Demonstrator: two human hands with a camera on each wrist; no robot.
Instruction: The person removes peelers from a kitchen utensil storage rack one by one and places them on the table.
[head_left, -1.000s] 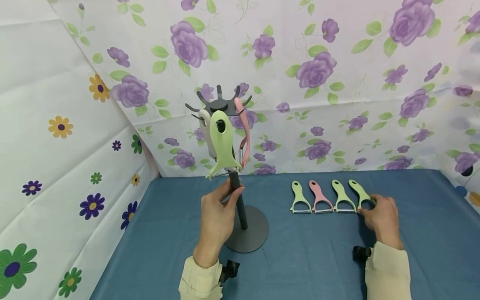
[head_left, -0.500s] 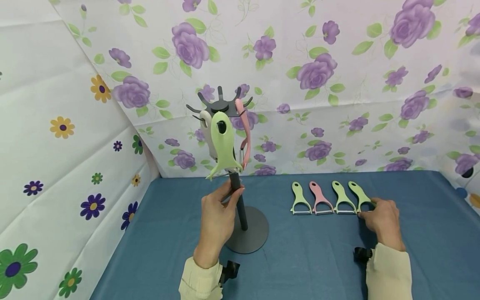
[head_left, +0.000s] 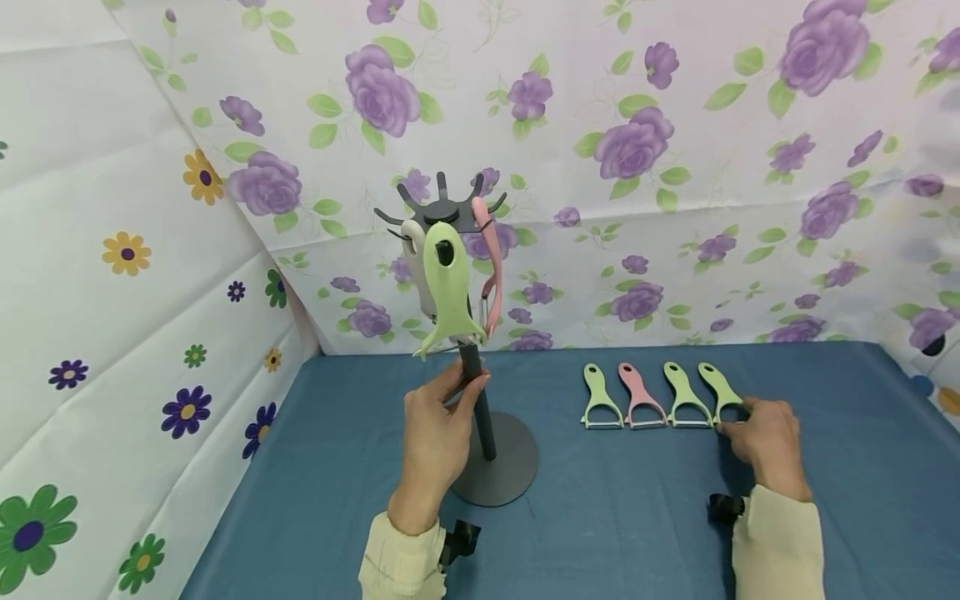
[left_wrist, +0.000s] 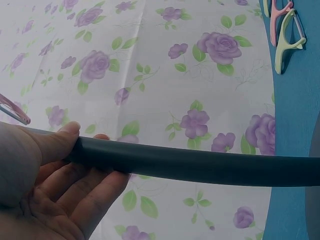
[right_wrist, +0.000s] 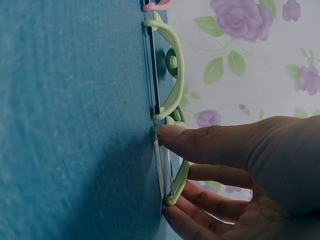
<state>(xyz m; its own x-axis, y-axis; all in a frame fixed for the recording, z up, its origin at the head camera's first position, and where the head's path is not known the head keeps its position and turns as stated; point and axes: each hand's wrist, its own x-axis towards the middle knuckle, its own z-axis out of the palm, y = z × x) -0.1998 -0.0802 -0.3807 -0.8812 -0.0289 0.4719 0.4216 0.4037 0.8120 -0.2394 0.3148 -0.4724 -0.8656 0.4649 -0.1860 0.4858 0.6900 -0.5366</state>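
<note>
A person's left hand (head_left: 438, 429) pinched the pole (head_left: 485, 433) of a dark stand (head_left: 513, 465) hung with three peelers (head_left: 447, 287). The right hand (head_left: 768, 437), thumb and fingers bent, gripped the blade end of the rightmost green peeler (head_left: 718, 382), which lay on the blue-covered table (head_left: 622, 517) in a row with three other peelers (head_left: 634, 382).

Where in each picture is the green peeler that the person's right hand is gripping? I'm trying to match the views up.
Head: right of centre, the green peeler at the right end of the row of four, gripped by the right hand.
Left wrist: not in it.
Right wrist: just below the middle, the green peeler in the right hand's grip.
Shared landmark: the purple-flowered backdrop shows in all three.
</note>
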